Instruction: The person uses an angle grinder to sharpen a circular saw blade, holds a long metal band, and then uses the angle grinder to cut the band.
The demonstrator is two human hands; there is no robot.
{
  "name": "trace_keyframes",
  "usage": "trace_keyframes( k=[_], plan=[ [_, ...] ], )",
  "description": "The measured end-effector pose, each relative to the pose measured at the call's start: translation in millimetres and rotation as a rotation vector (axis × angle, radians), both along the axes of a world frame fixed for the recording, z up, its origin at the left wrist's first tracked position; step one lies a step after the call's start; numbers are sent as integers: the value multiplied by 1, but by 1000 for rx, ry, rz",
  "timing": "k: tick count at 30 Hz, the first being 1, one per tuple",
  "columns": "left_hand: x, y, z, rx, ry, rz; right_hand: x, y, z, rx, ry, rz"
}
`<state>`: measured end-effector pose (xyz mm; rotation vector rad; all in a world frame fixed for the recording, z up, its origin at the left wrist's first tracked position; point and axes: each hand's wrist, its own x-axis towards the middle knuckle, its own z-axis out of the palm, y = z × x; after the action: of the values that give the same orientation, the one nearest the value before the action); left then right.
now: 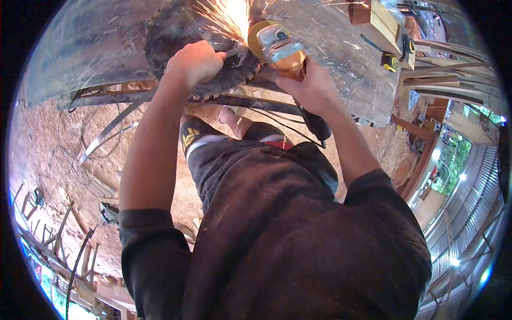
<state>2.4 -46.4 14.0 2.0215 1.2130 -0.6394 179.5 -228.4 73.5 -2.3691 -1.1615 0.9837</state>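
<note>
My right hand [314, 88] is wrapped round an angle grinder [288, 57] with an orange and silver head. Its yellowish disc [258, 38] meets the end of a long saw blade [114, 124], and bright sparks [229, 20] spray up and away from the contact. Closed on that blade near its end is my left hand [193, 63]. The toothed strip passes beneath my left forearm and runs down to the lower left, past the table edge. Dark, ragged scorched material [234, 72] lies under the blade's end.
A worn metal-topped table [85, 58] spans the front. At right are a wooden block [378, 24], a yellow tape measure [391, 62] and stacked timber strips [448, 74]. A black cord [277, 120] hangs near my legs. Sawdust-like debris covers the ground [58, 138].
</note>
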Motion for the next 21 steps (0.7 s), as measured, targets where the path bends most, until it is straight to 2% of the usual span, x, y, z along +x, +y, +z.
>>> trace_keyframes(
  k=[8,10,14,17,21],
  plan=[
    [0,4,1,-109,35,-33,3,-4,-4,-22,-38,18],
    [-4,-2,-7,76,-106,-10,1,-2,2,-37,-40,26],
    [-2,1,0,-25,-24,-7,6,-8,-3,-21,5,67],
    [-3,0,-1,23,-28,-36,15,-6,-7,-125,-85,-41],
    [-9,-3,1,202,-105,-107,23,-4,-2,-69,-14,-52]
  ],
)
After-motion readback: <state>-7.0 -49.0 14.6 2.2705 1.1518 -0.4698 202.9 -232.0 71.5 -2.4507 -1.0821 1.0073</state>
